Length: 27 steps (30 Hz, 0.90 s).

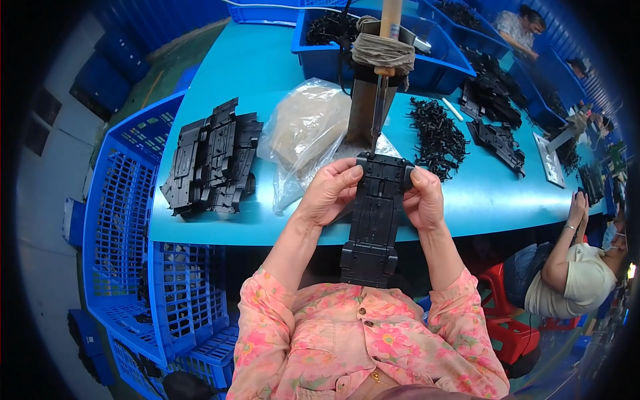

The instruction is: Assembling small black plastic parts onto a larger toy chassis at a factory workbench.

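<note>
1. The left hand (pixel 331 193) grips the left edge of a long black plastic chassis (pixel 373 227) at frame centre; its fingers curl over the top corner and are clamped on the part, with the thumb hidden behind it.
2. The right hand (pixel 423 199) holds the opposite edge, fingers closed on the upper right corner; its palm side cannot be seen.
3. The chassis stands roughly upright in the picture, its lower end near the person's chest and its upper end at the table (pixel 227 73) edge. Fine detail on its face is hard to make out.
4. Just above it hangs a tool (pixel 385 47) wrapped in cloth, its thin shaft pointing down to the chassis top; whether the tip touches cannot be told.
5. A clear bag (pixel 303 130) lies left of the shaft, its contents blurred.
6. At centre left sits a stack of black parts (pixel 213 157).
7. Right of the shaft lies a heap of small black pieces (pixel 437 137).
8. A blue bin (pixel 413 70) at the top is cut off by the frame.
9. A blue crate (pixel 127 193) fills the left side.
10. A co-worker (pixel 573 267) at lower right is partly cut off.
</note>
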Available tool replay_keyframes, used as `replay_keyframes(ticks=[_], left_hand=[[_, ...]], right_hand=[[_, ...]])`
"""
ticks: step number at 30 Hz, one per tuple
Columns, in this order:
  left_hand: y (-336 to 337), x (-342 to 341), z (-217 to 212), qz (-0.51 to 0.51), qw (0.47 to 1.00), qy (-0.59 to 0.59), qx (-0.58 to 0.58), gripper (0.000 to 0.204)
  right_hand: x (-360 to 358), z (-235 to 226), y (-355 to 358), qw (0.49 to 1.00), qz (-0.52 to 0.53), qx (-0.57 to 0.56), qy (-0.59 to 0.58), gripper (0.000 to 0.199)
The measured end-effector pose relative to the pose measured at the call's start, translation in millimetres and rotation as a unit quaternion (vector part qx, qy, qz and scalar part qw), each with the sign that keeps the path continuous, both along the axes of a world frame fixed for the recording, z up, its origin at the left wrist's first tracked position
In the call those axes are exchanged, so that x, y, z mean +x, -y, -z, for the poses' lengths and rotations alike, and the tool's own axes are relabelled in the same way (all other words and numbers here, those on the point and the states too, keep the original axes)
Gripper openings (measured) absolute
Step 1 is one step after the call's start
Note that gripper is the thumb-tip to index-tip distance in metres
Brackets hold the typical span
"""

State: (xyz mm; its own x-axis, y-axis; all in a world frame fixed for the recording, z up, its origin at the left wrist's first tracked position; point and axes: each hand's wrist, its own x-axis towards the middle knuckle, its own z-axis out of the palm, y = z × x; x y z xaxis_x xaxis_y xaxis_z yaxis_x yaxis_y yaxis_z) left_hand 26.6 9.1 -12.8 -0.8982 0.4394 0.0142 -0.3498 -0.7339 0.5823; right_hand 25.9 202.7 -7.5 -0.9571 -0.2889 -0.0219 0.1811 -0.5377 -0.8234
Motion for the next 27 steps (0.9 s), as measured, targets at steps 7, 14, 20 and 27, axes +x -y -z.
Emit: replay_keyframes(ticks=[7,14,20,27], left_hand=[[-1.1,1.5,-0.1,-0.008,1.000,-0.002,0.002,0.028],[0.6,1.4,1.7,-0.006,1.000,-0.007,-0.006,0.028],[-1.4,3.2,-2.0,-0.012,1.000,0.006,-0.002,0.030],[-1.3,1.7,5.1,-0.017,1.000,0.015,-0.013,0.030]], right_hand=[[1.1,-1.2,1.8,1.000,0.004,0.003,-0.015,0.022],[1.9,-0.1,0.9,1.000,0.005,0.005,-0.022,0.023],[2.1,-0.4,2.2,1.000,0.008,0.007,-0.019,0.026],[4.3,-7.6,9.6,0.999,0.040,0.027,0.010,0.023]])
